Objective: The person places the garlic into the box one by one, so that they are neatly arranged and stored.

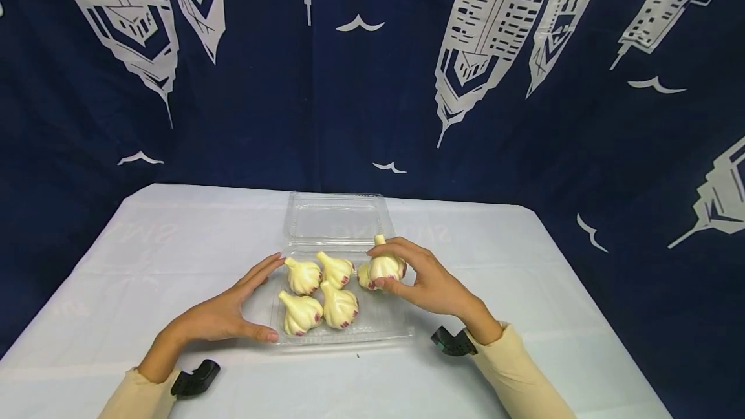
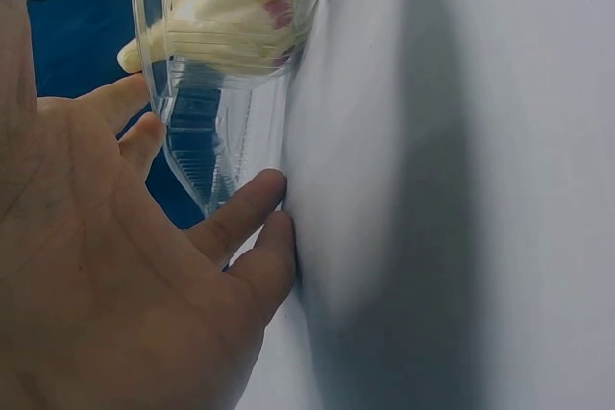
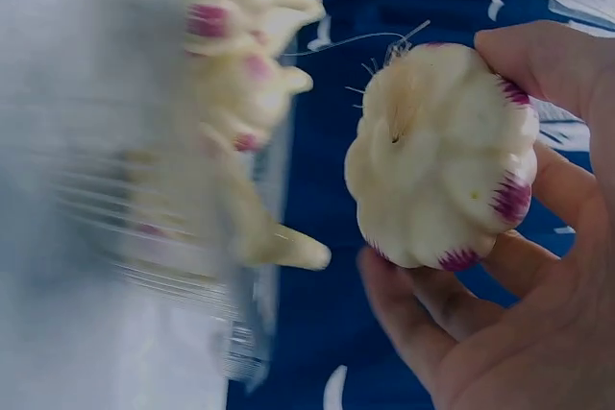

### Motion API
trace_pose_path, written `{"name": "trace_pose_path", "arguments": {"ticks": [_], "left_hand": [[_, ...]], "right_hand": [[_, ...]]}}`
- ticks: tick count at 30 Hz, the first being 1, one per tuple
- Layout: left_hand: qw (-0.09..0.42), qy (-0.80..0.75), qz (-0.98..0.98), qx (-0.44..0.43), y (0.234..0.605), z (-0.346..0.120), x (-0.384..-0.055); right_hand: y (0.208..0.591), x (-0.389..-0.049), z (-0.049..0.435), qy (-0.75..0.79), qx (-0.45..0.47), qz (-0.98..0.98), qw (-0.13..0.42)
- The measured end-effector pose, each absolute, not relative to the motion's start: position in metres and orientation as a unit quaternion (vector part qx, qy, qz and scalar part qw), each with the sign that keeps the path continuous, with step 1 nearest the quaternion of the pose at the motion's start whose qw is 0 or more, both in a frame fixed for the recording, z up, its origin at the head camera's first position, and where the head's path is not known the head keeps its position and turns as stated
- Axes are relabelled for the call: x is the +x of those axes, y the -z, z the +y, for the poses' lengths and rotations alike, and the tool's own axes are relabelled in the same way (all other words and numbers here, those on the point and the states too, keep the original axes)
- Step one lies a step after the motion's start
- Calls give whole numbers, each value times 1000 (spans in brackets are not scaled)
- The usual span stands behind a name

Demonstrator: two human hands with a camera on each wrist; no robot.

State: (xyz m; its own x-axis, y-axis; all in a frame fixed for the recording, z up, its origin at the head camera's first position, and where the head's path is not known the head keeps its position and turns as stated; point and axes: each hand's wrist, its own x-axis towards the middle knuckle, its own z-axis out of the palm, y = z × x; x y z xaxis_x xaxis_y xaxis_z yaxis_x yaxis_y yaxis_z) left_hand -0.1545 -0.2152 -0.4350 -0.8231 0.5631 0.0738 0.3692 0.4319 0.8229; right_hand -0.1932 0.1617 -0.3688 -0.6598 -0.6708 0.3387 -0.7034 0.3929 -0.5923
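Note:
My right hand (image 1: pixel 427 280) grips a garlic bulb (image 1: pixel 387 268) between thumb and fingers, over the right part of a clear plastic clamshell box (image 1: pixel 378 332). The right wrist view shows this bulb's root end and purple streaks, apart from the box. Behind it, partly hidden, another garlic bulb (image 1: pixel 363 276) lies in the box. Several more cream bulbs, among them a front left bulb (image 1: pixel 301 314), fill the box's left half. At the left wall, my left hand (image 1: pixel 224 315) is spread with fingers extended; its fingertips (image 2: pixel 261 189) are against or right by the box.
The box's hinged lid (image 1: pixel 337 220) lies folded back, away from me. A white cloth (image 1: pixel 495 244) covers the table, and a navy curtain (image 1: pixel 361 96) with white buildings hangs behind it. Black wrist devices, including the left one (image 1: pixel 196 379), sit under both forearms.

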Motion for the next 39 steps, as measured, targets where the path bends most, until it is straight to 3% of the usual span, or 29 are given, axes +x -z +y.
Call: {"name": "trace_pose_path", "arguments": {"ticks": [18,30,39], "left_hand": [[105,-458,839,275,435,-215,-155],[100,-450,842,279,432,-215,-154],[101,-452,841,281,435,-214,-155]], "right_hand": [[404,-170,162,-323,398,-859,6],[410,-168,161,-279,417,-863,49],[415,-167,161,-272,408,-871,38]]}}
